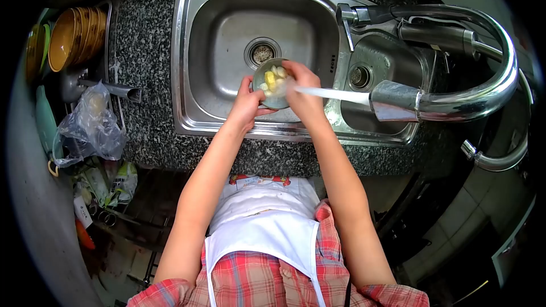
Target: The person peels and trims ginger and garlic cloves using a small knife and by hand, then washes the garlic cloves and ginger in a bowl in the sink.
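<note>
Over the front of the large sink basin, my left hand (248,105) grips the left side of a small bowl (276,102). My right hand (302,92) is at the bowl's right side, its fingers closed on the rim. Several pale and yellow pieces (271,81), like garlic and ginger, lie in the bowl. A stream of water (333,93) runs from the faucet head (395,101) toward the bowl and my right hand. Part of the bowl is hidden by my fingers and the water.
The basin (227,34) has a drain (263,52) behind the bowl. A smaller basin (392,59) lies to the right under the arched faucet (500,40). Stacked orange bowls (63,40) and a plastic bag (94,128) are at the left, beside the speckled counter (142,40).
</note>
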The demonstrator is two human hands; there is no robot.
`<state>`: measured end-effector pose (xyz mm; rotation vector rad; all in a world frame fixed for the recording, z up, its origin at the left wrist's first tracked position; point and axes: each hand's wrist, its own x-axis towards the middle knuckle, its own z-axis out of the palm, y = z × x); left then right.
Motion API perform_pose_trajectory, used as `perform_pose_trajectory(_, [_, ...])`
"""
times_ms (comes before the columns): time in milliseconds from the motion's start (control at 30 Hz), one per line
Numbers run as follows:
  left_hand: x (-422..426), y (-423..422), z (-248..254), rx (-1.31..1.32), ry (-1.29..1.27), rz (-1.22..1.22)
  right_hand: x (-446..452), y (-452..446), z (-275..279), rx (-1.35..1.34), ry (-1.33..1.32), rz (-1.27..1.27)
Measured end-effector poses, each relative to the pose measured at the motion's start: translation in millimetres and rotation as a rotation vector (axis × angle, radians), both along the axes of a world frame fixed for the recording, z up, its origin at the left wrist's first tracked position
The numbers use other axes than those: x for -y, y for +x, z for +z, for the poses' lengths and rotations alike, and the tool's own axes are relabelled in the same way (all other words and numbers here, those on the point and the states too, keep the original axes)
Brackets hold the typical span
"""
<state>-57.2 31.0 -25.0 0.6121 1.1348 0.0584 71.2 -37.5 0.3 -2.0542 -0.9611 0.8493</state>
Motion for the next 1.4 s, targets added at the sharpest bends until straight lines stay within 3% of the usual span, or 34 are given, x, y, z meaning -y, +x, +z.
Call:
perform_pose_trajectory(33, [0.5,0.8,-3.3,-0.004,0.014,0.017,2.6,-3.3,-7.5,0.000,-0.004,0.002])
perform_pose_trajectory(100, [-1.2,2.4,-6.1,0.006,0.024,0.020,5.8,-14.0,-21.7,0.285,0.090,0.291])
perform_pose_trajectory(267, [-10.0,6.7,1.8,-0.038,0.011,0.056,13.5,-20.1,-16.1,0.430,0.135,0.414])
perform_pose_trajectory(467, [-10.8,10.1,-4.3,-0.015,0.016,0.030,12.3,-16.3,-14.6,0.159,0.066,0.128])
perform_pose_trajectory(567, [-10.9,9.7,-11.4,-0.026,0.040,-0.017,4.9,-22.7,-29.2,0.254,0.098,0.043])
perform_pose_trajectory(833, [-15.4,9.5,-8.8,0.007,0.020,-0.048,16.0,-10.6,-11.9,0.373,0.203,0.248])
perform_pose_trajectory(867, [-17.1,10.7,-7.5,-0.012,-0.006,-0.035,14.7,-6.9,-10.4,0.441,0.197,0.125])
perform_pose_trajectory(1033, [-21.1,4.6,-0.8,-0.013,-0.011,-0.056,24.1,21.0,17.1,0.440,0.207,-0.012])
perform_pose_trajectory(1400, [-20.4,-1.9,-0.3,0.078,0.047,-0.111,7.1,31.1,18.2,0.079,0.222,-0.258])
